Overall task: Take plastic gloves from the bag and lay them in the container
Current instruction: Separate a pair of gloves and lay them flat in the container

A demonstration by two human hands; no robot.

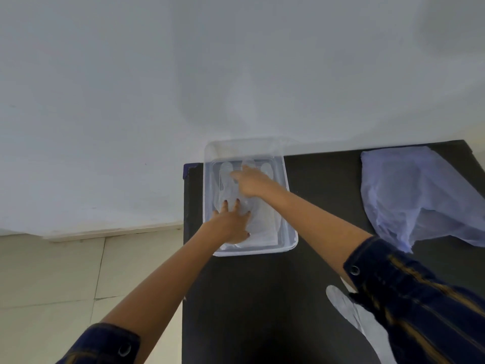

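Step in hand: smoothing a thin, translucent plastic glove (237, 190) flat inside the clear rectangular plastic container (288, 227), judged from both hands lying on it
Left hand (232, 225): palm down on the cuff end of the glove, fingers (225, 206) spread apart and flat, clamped on nothing
Right hand (252, 183): reaching across to the finger end of the glove; its fingers look loosely together and pressing down, no pinch visible
Container position: at the far left corner of the black tabletop (262, 298), its far edge overhanging toward the wall
Supply: crumpled pale blue plastic bag (420, 195) lies well apart, at the far right of the tabletop
Stray item: a further translucent glove (346, 308) lies near the right sleeve, outside the container
Recommended method: hold the cuff still with the left palm, stroke outward with the right to press out air and creases
Risk: thin film clings to skin; lift both hands straight up, slowly
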